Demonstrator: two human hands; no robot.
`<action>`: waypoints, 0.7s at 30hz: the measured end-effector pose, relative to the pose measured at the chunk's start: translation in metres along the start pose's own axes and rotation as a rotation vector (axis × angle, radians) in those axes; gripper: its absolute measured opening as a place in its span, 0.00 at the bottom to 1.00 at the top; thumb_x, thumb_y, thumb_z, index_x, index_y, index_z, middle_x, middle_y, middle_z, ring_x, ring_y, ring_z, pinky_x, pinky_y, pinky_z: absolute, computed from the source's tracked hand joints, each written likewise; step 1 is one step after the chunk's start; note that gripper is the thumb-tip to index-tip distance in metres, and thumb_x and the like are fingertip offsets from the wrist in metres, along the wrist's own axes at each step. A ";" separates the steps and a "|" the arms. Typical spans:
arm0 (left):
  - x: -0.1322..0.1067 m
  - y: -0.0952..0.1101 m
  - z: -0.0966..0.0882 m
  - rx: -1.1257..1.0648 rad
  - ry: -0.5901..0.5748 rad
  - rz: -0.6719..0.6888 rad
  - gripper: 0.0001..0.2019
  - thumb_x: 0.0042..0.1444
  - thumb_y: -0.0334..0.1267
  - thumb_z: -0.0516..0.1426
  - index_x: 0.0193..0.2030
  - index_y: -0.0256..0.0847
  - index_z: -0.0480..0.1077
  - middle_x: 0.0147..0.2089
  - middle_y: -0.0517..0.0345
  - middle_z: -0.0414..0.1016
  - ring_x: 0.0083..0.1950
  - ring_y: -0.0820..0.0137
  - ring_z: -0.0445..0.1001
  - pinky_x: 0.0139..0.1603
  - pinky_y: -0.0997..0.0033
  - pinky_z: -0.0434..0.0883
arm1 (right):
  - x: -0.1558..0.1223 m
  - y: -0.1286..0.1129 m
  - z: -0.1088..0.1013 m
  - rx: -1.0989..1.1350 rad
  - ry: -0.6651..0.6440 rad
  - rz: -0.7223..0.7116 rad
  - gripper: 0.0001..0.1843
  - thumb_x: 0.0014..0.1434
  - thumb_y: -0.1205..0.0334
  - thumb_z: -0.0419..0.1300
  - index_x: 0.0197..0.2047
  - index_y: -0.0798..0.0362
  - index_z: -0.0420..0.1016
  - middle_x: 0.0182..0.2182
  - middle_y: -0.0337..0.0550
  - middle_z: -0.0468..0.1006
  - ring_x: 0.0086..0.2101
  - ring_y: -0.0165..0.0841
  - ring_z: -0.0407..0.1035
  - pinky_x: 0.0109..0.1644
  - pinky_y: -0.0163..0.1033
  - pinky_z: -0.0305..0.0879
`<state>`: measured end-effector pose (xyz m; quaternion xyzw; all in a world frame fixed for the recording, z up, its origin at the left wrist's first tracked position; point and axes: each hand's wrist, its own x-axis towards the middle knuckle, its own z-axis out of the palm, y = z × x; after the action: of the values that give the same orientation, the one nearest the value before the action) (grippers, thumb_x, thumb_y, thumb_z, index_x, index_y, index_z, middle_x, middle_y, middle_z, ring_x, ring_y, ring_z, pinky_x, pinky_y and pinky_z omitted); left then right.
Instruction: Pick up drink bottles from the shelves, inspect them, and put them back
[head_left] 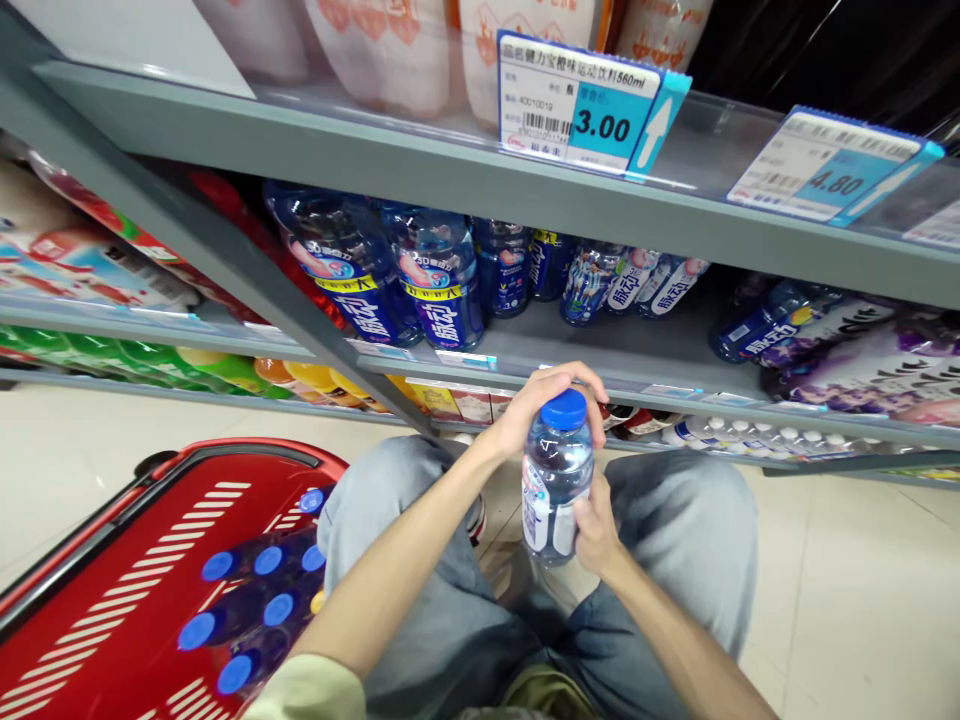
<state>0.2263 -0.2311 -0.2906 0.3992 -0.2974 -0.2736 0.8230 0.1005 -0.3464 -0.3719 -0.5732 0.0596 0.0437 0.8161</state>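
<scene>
A clear blue drink bottle (557, 480) with a blue cap stands upright between my hands, above my knees. My left hand (529, 405) curls around its far upper side near the cap, fingertips showing on the right. Lower down, my right hand (598, 520) grips the bottle's right side by the label. In front, the shelf (540, 345) carries large blue bottles (439, 285) on the left and smaller blue bottles (626, 280) in the middle, some leaning.
At my left is a red shopping basket (90, 590) with several blue-capped bottles (259, 610) inside. An upper shelf edge (375, 160) with price tags (592, 105) juts out ahead. Purple-labelled packs (877, 360) lie at the right; green bottles (127, 355) fill the lower left shelf.
</scene>
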 end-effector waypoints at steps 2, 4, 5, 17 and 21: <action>0.003 -0.001 -0.001 0.024 0.089 -0.038 0.20 0.64 0.53 0.50 0.39 0.37 0.71 0.28 0.48 0.80 0.28 0.62 0.78 0.31 0.65 0.73 | 0.003 -0.010 0.001 -0.261 0.055 -0.209 0.26 0.56 0.45 0.63 0.53 0.51 0.75 0.41 0.45 0.80 0.42 0.45 0.72 0.51 0.47 0.65; 0.007 -0.004 0.001 0.035 0.196 -0.061 0.20 0.63 0.55 0.51 0.39 0.39 0.70 0.29 0.50 0.80 0.30 0.63 0.78 0.32 0.65 0.74 | 0.006 -0.018 0.001 -0.391 0.133 -0.275 0.23 0.60 0.49 0.61 0.56 0.50 0.73 0.41 0.44 0.81 0.41 0.44 0.72 0.50 0.45 0.65; 0.009 -0.006 0.002 0.056 0.247 -0.061 0.19 0.63 0.55 0.51 0.38 0.39 0.69 0.30 0.51 0.80 0.31 0.63 0.78 0.33 0.66 0.74 | 0.008 -0.020 0.002 -0.409 0.172 -0.271 0.23 0.61 0.51 0.61 0.57 0.50 0.73 0.42 0.44 0.80 0.42 0.44 0.72 0.50 0.45 0.65; 0.007 -0.003 0.006 0.183 0.381 -0.035 0.14 0.53 0.43 0.66 0.39 0.41 0.66 0.28 0.58 0.76 0.30 0.68 0.77 0.33 0.69 0.73 | 0.015 -0.021 0.007 -0.352 0.289 -0.264 0.33 0.45 0.60 0.75 0.54 0.48 0.69 0.45 0.44 0.78 0.45 0.43 0.71 0.52 0.47 0.67; 0.001 0.002 -0.002 0.027 0.289 0.093 0.13 0.52 0.42 0.64 0.40 0.42 0.67 0.28 0.58 0.77 0.30 0.65 0.77 0.33 0.64 0.74 | 0.022 -0.033 0.002 -0.277 0.132 -0.291 0.29 0.48 0.54 0.73 0.52 0.48 0.74 0.46 0.44 0.78 0.44 0.43 0.72 0.52 0.47 0.67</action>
<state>0.2290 -0.2299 -0.2891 0.4315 -0.1976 -0.1706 0.8635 0.1267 -0.3555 -0.3436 -0.6839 0.0228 -0.1044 0.7217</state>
